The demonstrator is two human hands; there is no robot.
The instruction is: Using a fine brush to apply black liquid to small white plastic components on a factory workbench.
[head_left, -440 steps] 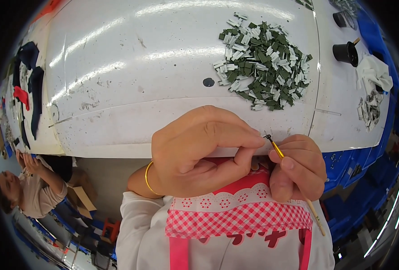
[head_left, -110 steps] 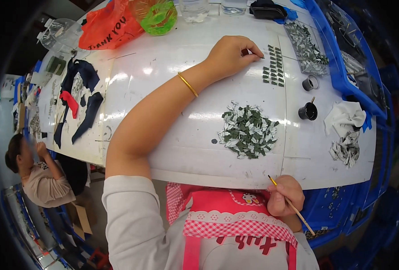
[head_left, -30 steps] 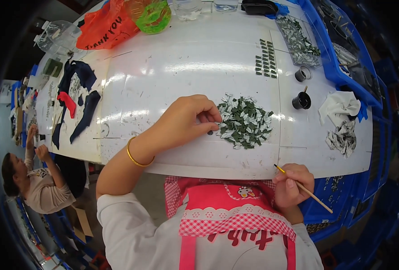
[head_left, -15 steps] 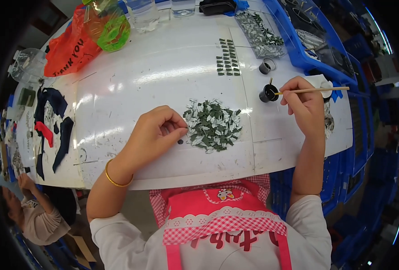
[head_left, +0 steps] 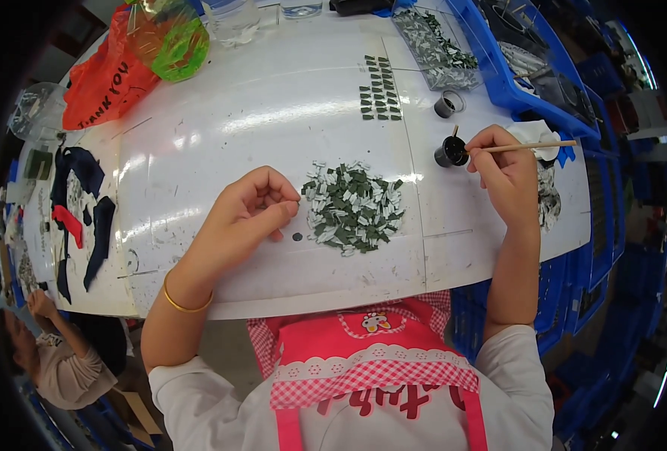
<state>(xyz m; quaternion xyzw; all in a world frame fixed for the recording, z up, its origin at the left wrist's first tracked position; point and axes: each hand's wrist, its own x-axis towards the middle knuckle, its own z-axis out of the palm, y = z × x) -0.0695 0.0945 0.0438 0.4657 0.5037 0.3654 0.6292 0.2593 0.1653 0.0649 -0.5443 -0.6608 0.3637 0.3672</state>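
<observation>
My right hand [head_left: 505,171] pinches a thin wooden-handled brush [head_left: 536,145]. The brush's tip is at the rim of a small black pot [head_left: 451,152] of dark liquid, where a second short stick also stands. Just left of a heap of small dark green and white chips [head_left: 354,207], my left hand [head_left: 252,214] hovers with thumb and forefinger pressed together. What it pinches, if anything, is too small to make out. A dark round spot [head_left: 297,237] lies on the table beside the heap. Farther back, several dark green chips [head_left: 379,89] are laid out in neat columns.
Behind the pot sits a small open cup [head_left: 448,104]. A clear bag of chips [head_left: 435,51] and a blue crate [head_left: 503,86] stand at the back right. At the left are a red bag [head_left: 108,83] and dark cloth scraps [head_left: 100,233]. Another person [head_left: 66,353] works far left.
My left hand has drawn back a little to the left, away from the heap, showing more of the dark spot. My right hand keeps the brush at the pot, nearly unmoved.
</observation>
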